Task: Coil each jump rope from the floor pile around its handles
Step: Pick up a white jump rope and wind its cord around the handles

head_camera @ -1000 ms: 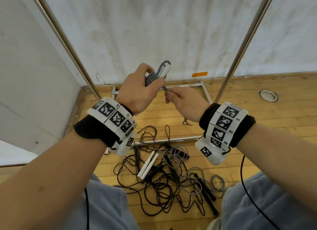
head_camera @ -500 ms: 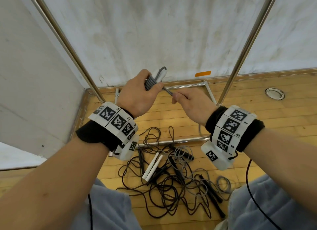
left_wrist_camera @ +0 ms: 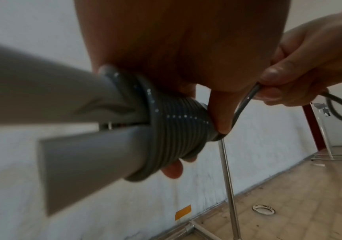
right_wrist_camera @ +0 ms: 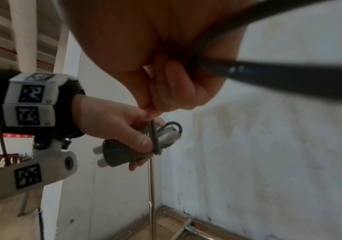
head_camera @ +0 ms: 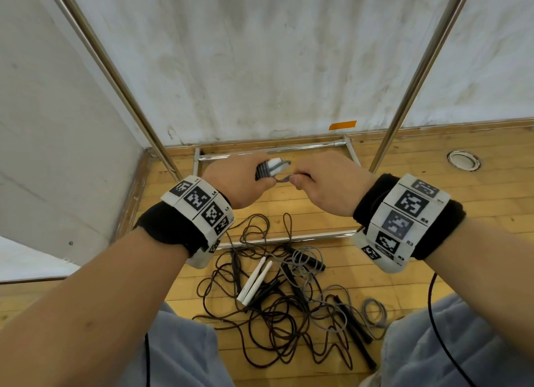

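We hold a grey jump rope (head_camera: 270,170) above the wooden floor (head_camera: 404,201), its two pale handles (left_wrist_camera: 79,146) bunched side by side in our left hand (head_camera: 237,181), whose fingers and thumb curl round the tight grey coil (right_wrist_camera: 123,151) already wound on them. Our right hand (head_camera: 329,181), just beside and to the right, pinches the last free length of cord (left_wrist_camera: 244,104) between thumb and forefinger; the cord runs leftward from that pinch to the far end of the coil, where our left thumb (left_wrist_camera: 219,113) pins it. The handles' long axis lies roughly left to right, pointing toward the right hand, so we judge the closing move to be a tuck of this tail under or round the coil's end, made by the right hand while the left steadies the bundle. Below us, near our knees, the tangled floor pile (head_camera: 277,305) waits: dark cords, a white pair of handles (head_camera: 255,281) and black handles (head_camera: 309,261), not yet coiled.
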A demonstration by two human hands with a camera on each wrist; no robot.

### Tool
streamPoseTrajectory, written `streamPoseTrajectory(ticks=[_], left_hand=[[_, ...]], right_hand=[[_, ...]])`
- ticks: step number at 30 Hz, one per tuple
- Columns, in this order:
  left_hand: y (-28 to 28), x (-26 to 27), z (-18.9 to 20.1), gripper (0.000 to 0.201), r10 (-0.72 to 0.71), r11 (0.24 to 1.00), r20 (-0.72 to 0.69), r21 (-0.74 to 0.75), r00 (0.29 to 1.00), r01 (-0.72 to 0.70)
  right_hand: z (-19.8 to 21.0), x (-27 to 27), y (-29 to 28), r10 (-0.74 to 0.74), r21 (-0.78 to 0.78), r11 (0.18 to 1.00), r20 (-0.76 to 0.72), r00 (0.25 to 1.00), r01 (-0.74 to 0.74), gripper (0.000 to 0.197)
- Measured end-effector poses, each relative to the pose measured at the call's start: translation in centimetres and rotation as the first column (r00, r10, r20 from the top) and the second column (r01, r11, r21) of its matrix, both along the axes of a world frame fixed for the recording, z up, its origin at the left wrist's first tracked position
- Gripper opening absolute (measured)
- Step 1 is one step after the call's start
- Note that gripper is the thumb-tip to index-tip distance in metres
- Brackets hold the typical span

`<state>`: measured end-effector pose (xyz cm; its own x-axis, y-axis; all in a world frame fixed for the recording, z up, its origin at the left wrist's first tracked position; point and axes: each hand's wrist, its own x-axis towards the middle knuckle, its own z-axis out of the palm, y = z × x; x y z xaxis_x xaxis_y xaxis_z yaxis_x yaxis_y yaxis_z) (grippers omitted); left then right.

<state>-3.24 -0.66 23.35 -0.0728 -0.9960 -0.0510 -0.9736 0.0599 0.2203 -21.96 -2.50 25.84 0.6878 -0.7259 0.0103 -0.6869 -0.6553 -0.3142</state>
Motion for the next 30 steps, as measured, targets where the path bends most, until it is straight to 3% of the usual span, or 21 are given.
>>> streamPoseTrajectory(ticks=[7,9,11,15,20,24,26,28,30], left_hand=[[0.7,-2.2,-0.1,0.037,-0.132,0.99,-0.071,0.041,0.989,0.135],[1.0,-2.7,0.1,0.033,-0.18,0.983,-0.064,0.023,0.982,0.182],[1.3,-2.9,0.4,0.019,-0.204,0.979,-0.069,-0.017,0.977,0.203],[2.0,-3.7,0.7,0.041,-0.192,0.978,-0.076,-0.099,0.979,0.184],[2.5,-3.7,1.0,0.033,-0.195,0.967,-0.208,-0.202,0.958,0.153],[2.8,-3.8,1.8,0.03,-0.215,0.956,-0.335,-0.266,0.917,0.126],[2.7,-3.7,2.1,0.027,-0.194,0.957,-0.42,-0.282,0.886,0.075],[2.5,-3.4,2.2,0.026,-0.147,0.961,-0.491,-0.277,0.859,0.006],[2.2,-3.0,2.2,0.025,-0.11,0.964,-0.519,-0.264,0.848,-0.036]], right_hand=[[0.1,-0.3,-0.7,-0.06,-0.144,0.987,0.096,0.994,0.073,0.029],[0.2,-0.4,-0.8,-0.09,-0.133,0.985,0.153,0.984,0.111,0.029],[0.4,-0.5,-1.1,-0.141,-0.061,0.985,0.241,0.96,0.16,0.031],[0.6,-0.8,-1.8,-0.268,0.137,0.963,0.381,0.885,0.232,0.036],[0.7,-1.2,-2.4,-0.396,0.363,0.901,0.47,0.789,0.236,0.04],[0.6,-1.2,-2.5,-0.461,0.533,0.835,0.542,0.703,0.138,0.046],[0.3,-0.8,-2.1,-0.485,0.604,0.795,0.585,0.65,0.05,0.035],[-0.2,-0.2,-1.7,-0.486,0.623,0.782,0.62,0.616,-0.011,0.03],[-0.6,0.2,-1.3,-0.439,0.576,0.818,0.639,0.631,-0.014,0.026]])
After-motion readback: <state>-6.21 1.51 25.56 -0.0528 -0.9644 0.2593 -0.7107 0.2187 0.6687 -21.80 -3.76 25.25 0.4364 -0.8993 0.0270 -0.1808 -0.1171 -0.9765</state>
